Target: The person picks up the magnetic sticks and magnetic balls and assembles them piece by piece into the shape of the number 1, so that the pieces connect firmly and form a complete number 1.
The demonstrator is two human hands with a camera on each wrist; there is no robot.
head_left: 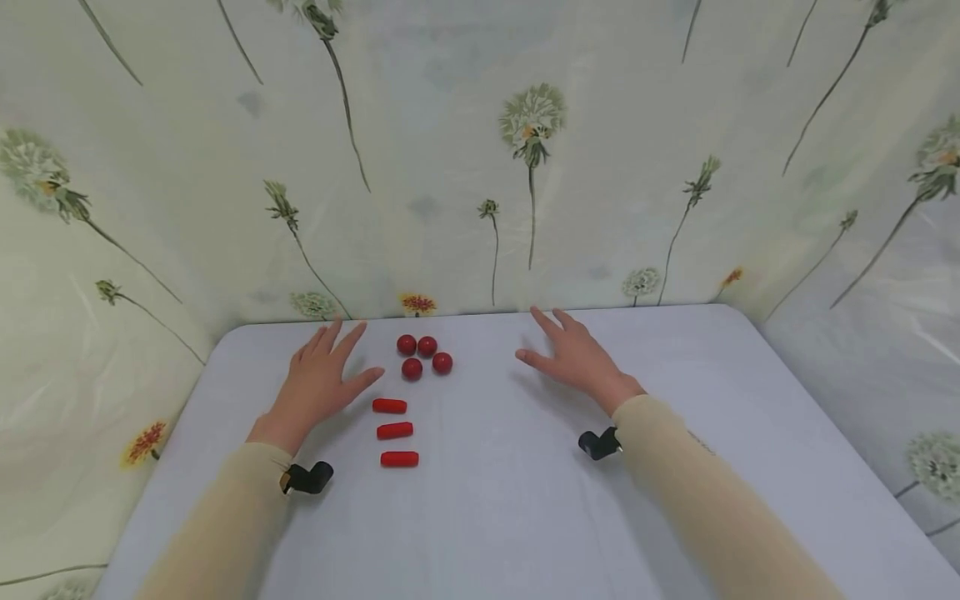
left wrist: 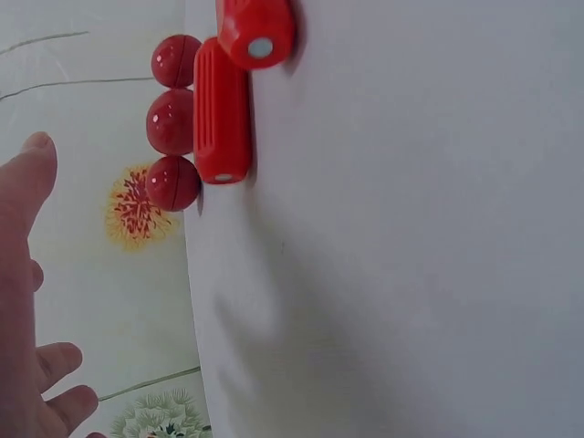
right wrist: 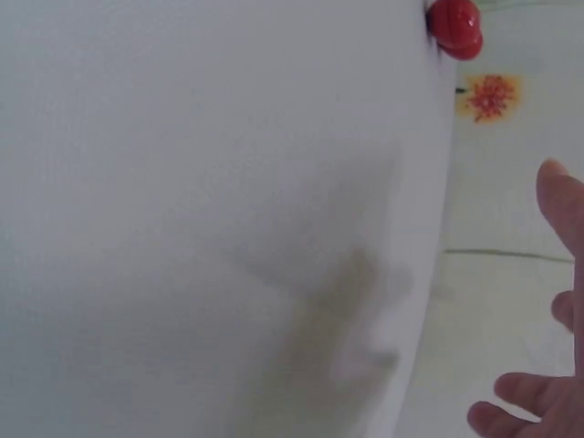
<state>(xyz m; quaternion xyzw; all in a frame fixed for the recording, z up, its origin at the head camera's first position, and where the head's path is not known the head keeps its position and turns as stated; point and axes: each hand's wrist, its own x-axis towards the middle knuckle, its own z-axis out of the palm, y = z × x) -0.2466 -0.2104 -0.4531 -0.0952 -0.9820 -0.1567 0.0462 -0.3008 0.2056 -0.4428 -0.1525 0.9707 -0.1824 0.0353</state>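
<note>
Several glossy dark red balls (head_left: 412, 369), each with a seam line, sit grouped near the table's far edge. Closer in, three short red ribbed cylinders (head_left: 395, 431) lie one behind another; in the left wrist view a cylinder (left wrist: 223, 114) shows a small pale disc in its end. My left hand (head_left: 318, 379) hovers left of both groups, fingers spread, holding nothing. To the right of the balls, my right hand (head_left: 573, 354) is raised above the table, its fingers extended and holding nothing. In the right wrist view only a couple of balls (right wrist: 454, 23) show at the top.
A white-covered table (head_left: 495, 500) with rounded far corners carries everything. Behind it and at its sides hangs a curtain (head_left: 435, 167) printed with dandelions and flowers. A small black camera (head_left: 309, 477) is strapped at the left wrist, another camera (head_left: 598, 444) at the right.
</note>
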